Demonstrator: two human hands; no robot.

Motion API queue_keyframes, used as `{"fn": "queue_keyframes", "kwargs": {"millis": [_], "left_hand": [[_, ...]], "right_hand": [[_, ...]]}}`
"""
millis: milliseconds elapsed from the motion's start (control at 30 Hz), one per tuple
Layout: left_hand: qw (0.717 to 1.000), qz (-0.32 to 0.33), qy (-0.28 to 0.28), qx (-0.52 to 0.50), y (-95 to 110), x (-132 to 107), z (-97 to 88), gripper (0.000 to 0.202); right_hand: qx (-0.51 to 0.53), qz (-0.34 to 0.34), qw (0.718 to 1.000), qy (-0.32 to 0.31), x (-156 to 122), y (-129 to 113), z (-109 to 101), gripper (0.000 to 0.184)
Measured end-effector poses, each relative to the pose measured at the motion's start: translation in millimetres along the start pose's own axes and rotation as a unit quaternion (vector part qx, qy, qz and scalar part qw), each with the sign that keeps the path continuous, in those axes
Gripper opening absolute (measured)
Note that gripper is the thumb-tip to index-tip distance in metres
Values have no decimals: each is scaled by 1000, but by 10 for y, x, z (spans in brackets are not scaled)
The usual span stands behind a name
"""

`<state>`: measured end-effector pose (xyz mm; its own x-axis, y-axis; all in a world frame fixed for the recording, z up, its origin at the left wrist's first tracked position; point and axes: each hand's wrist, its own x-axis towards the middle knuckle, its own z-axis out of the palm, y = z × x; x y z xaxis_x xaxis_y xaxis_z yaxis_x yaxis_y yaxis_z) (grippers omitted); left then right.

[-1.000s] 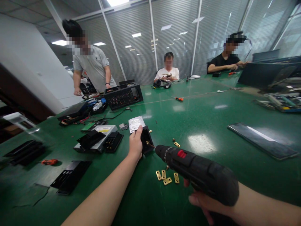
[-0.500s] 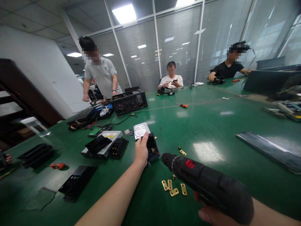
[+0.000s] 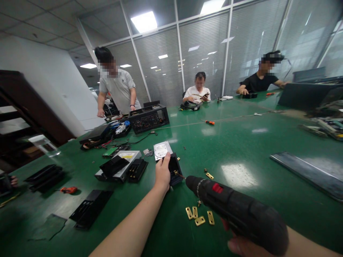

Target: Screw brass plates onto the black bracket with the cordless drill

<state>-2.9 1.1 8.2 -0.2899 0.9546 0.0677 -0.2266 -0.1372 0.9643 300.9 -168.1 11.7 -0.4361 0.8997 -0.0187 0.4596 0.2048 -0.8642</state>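
My left hand [image 3: 162, 175] is closed around a black plastic box [image 3: 175, 165], its thumb over the near rim. Inside the box a brass piece [image 3: 176, 172] shows. My right hand [image 3: 242, 244] grips a black cordless drill [image 3: 235, 207] with a red switch; its bit points left at the brass piece. Whether the tip touches it I cannot tell. Just behind the box lies a silver hard drive [image 3: 162, 150]. Several brass plates [image 3: 199, 221] rest on the table below the drill's chuck, and another brass plate [image 3: 209, 175] lies beyond it.
On the left are an optical drive [image 3: 118, 166], black plastic parts [image 3: 91, 208] and an orange screwdriver [image 3: 69, 190]. A computer case [image 3: 149, 118] stands farther back, near a standing person. Two more people sit across the green table [image 3: 241, 142]. A phone-like dark slab [image 3: 308, 175] lies right.
The view has shifted slightly, so things sit a little lower and to the right. My hands keep the same hold on box and drill.
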Motion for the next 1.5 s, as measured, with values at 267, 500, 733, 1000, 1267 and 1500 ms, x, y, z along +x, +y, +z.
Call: {"fn": "queue_keyframes", "kwargs": {"millis": [267, 500, 733, 1000, 1267, 1500], "left_hand": [[1000, -5, -3, 6, 18, -10, 2, 68], [1000, 4, 3, 13, 14, 20, 6, 67], [1000, 2, 4, 23, 15, 25, 16, 69], [1000, 4, 3, 26, 34, 1, 28, 71], [1000, 0, 3, 15, 25, 6, 36, 71], [1000, -1, 7, 0, 38, -2, 53, 69]], "right_hand": [[13, 26, 1000, 8, -35, -127, -9, 54], [31, -9, 999, -2, 115, -217, 106, 82], [77, -61, 994, -47, 189, -381, 118, 66], [180, 60, 977, -99, 75, -329, 129, 33], [195, 73, 972, -113, 23, -456, 77, 49], [184, 93, 969, -136, 1, -527, 4, 26]]}}
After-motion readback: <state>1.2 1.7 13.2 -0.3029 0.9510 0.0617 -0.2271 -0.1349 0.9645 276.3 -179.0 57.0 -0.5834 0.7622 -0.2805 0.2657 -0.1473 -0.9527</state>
